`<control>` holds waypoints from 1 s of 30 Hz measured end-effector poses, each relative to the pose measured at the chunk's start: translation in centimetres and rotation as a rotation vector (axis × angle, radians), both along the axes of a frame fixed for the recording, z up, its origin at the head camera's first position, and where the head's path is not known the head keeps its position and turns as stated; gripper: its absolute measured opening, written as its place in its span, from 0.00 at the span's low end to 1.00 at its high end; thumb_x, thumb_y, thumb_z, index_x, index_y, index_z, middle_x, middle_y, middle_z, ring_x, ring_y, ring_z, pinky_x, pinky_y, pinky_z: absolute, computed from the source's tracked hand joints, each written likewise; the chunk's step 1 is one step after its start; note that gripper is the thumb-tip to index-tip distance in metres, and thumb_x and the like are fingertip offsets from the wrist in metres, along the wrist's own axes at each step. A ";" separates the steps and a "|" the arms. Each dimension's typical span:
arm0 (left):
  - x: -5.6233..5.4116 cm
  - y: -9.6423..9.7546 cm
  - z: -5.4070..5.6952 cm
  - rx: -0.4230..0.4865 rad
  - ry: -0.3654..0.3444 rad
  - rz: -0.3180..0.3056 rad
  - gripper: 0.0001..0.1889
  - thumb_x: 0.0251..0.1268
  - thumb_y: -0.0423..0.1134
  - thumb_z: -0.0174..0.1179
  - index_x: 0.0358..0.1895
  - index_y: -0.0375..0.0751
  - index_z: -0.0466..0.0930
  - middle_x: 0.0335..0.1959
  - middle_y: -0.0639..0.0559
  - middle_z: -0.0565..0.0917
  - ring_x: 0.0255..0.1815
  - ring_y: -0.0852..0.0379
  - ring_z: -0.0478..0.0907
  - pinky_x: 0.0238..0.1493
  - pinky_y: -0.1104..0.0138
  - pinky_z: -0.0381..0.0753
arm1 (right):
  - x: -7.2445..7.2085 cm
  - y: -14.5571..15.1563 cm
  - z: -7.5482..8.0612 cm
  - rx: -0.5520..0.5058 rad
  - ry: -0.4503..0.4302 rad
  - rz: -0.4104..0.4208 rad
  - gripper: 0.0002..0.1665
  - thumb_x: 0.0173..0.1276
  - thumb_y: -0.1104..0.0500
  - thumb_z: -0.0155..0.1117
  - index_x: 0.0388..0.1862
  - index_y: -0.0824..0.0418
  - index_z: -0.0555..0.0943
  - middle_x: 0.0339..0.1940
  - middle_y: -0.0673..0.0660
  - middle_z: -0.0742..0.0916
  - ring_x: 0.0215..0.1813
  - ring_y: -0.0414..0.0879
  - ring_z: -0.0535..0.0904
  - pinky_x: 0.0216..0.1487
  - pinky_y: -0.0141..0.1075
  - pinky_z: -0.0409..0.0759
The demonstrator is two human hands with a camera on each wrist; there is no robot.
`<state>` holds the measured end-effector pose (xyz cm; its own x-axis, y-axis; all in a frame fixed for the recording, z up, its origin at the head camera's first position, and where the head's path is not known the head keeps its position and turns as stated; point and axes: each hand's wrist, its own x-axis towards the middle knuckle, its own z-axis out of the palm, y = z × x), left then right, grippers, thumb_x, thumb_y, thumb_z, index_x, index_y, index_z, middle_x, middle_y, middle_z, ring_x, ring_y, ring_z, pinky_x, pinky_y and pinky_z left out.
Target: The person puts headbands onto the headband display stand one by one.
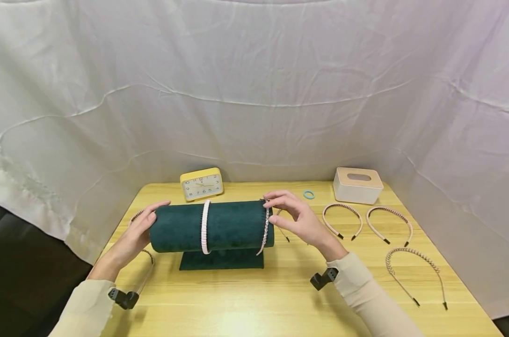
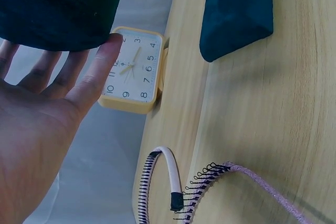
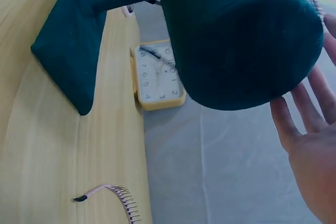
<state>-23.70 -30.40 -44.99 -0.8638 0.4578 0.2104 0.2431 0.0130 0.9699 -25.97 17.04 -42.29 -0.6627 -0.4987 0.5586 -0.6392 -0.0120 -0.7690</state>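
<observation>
A dark green velvet display roll (image 1: 237, 224) stands on its flat base (image 1: 222, 260). Around its middle sits a white headband (image 1: 205, 227); a thin pinkish headband (image 1: 265, 229) hangs near its right end. My left hand (image 1: 137, 228) rests against the roll's left end, its fingers fairly straight, as the left wrist view shows at the roll's edge (image 2: 58, 38). At the opposite end, my right hand (image 1: 298, 219) touches the roll beside the thin headband. In the right wrist view that hand's fingers (image 3: 283, 121) lie extended against the rim, without curling round anything.
On the right lie several headbands (image 1: 412, 250), with a tissue box (image 1: 357, 192) behind them. A blue ring (image 1: 308, 194) is near the back edge. The yellow clock (image 1: 201, 186) stands behind the roll. More headbands (image 2: 152, 182) lie at the left, and curtains (image 1: 254, 117) surround the table.
</observation>
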 end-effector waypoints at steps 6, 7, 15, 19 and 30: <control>0.0 0.0 0.0 0.000 0.001 0.000 0.27 0.94 0.42 0.31 0.87 0.46 0.57 0.72 0.65 0.77 0.68 0.66 0.78 0.65 0.69 0.81 | -0.1 -0.5 -0.1 0.022 -0.002 -0.001 0.19 0.75 0.72 0.70 0.60 0.60 0.86 0.73 0.63 0.80 0.76 0.49 0.76 0.79 0.35 0.72; 0.0 0.0 0.1 0.000 0.001 0.000 0.27 0.94 0.42 0.31 0.87 0.46 0.57 0.72 0.65 0.77 0.68 0.66 0.78 0.64 0.69 0.81 | -0.1 -0.6 -0.1 0.027 -0.003 -0.006 0.18 0.75 0.71 0.70 0.60 0.59 0.87 0.73 0.62 0.81 0.77 0.50 0.76 0.79 0.35 0.72; 0.1 0.1 0.1 0.008 0.001 -0.006 0.27 0.94 0.41 0.32 0.87 0.46 0.57 0.72 0.65 0.77 0.68 0.66 0.79 0.65 0.69 0.81 | 0.0 -1.7 0.2 0.097 -0.013 -0.063 0.18 0.75 0.65 0.74 0.60 0.52 0.88 0.73 0.54 0.82 0.76 0.49 0.75 0.75 0.41 0.73; 0.1 0.1 0.1 0.007 -0.003 -0.006 0.27 0.94 0.42 0.32 0.87 0.47 0.57 0.72 0.65 0.77 0.68 0.66 0.79 0.65 0.69 0.81 | 0.0 -2.4 0.3 0.116 -0.026 -0.067 0.18 0.76 0.63 0.74 0.61 0.49 0.88 0.73 0.52 0.82 0.77 0.48 0.75 0.79 0.51 0.70; 0.0 0.1 0.1 0.006 -0.008 -0.003 0.27 0.94 0.42 0.32 0.87 0.46 0.57 0.71 0.64 0.78 0.68 0.66 0.79 0.64 0.69 0.81 | -0.3 -3.9 0.7 0.164 -0.019 -0.068 0.17 0.76 0.59 0.75 0.60 0.46 0.89 0.71 0.47 0.82 0.76 0.46 0.75 0.80 0.55 0.70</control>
<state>-23.69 -30.35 -44.90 -0.8639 0.4592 0.2067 0.2357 0.0061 0.9718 -26.22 13.16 -41.61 -0.7080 -0.5355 0.4604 -0.6192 0.1572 -0.7693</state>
